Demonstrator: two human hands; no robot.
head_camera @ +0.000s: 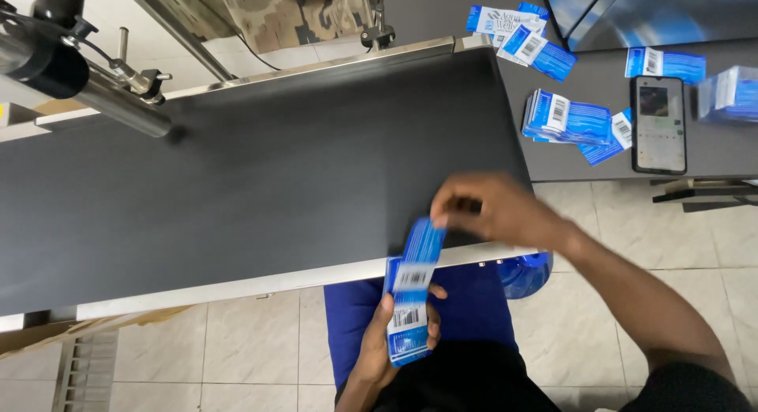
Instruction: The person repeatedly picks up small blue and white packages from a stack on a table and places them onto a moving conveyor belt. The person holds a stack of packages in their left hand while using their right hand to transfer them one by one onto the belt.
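Note:
My left hand [380,345] grips a stack of blue and white printed labels [407,321] low in the view, above my lap. My right hand [493,210] pinches the top blue label [425,240] by its upper end and holds it over the near edge of the black conveyor belt [260,175]. That label still overlaps the stack below it.
A grey table [711,155] at the right holds a stack of blue labels [562,118], loose labels [517,34] and a phone [658,124]. A metal roller and bracket [95,76] stand over the belt's far left. A blue plastic object [525,271] sits under the belt edge.

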